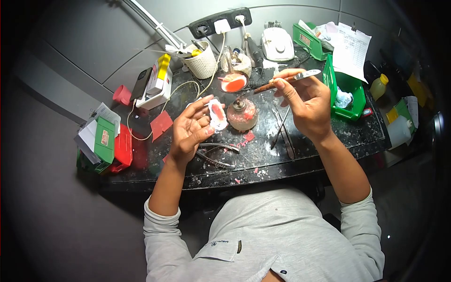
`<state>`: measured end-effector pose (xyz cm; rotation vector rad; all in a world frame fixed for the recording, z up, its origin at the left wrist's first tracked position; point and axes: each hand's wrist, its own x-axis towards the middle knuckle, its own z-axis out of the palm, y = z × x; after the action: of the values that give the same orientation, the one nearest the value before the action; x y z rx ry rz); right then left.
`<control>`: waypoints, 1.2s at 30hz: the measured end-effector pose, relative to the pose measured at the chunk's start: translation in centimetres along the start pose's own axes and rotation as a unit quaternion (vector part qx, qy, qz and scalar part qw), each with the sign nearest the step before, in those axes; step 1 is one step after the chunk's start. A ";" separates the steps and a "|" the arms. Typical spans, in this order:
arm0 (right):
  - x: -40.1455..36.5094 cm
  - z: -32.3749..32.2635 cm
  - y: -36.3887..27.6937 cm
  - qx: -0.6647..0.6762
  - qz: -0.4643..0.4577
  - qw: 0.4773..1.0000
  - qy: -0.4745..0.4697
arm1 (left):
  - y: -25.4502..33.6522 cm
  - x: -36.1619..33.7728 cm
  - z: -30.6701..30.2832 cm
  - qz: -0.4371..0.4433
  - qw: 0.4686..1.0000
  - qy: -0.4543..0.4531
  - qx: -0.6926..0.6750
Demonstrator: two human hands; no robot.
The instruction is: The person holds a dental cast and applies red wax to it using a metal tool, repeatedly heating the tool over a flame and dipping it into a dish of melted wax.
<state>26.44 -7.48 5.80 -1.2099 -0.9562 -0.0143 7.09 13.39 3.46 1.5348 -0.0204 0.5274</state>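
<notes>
My left hand (191,127) pinches a small white plaster dental model (217,115) with pink wax on its face, fingers at its edge. My right hand (305,101) grips a wax knife (282,82) with a brown handle, its dark tip pointing left above the bench. Between the hands stands a glass spirit burner (242,116) with a metal neck, smeared with pink. Just behind it is a pan of red-pink wax (234,83). Slim metal tools (283,129) lie below my right hand, and curved metal tools (217,155) lie below my left.
Pink wax sheet (161,125) and scraps lie on the speckled black bench (188,181). Green bins (350,96) stand right, green and red bins (123,148) left. At the back are a white tool cup (203,63), a power strip (220,23) and a white device (277,44).
</notes>
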 end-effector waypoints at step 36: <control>-0.1 0.3 0.0 -0.020 -0.014 1.000 0.002 | 0.2 -0.3 -0.3 -0.018 1.000 -0.024 0.006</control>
<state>26.15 -7.33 5.75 -1.2318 -0.9737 -0.0583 6.69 13.55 3.50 1.5569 -0.0263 0.4615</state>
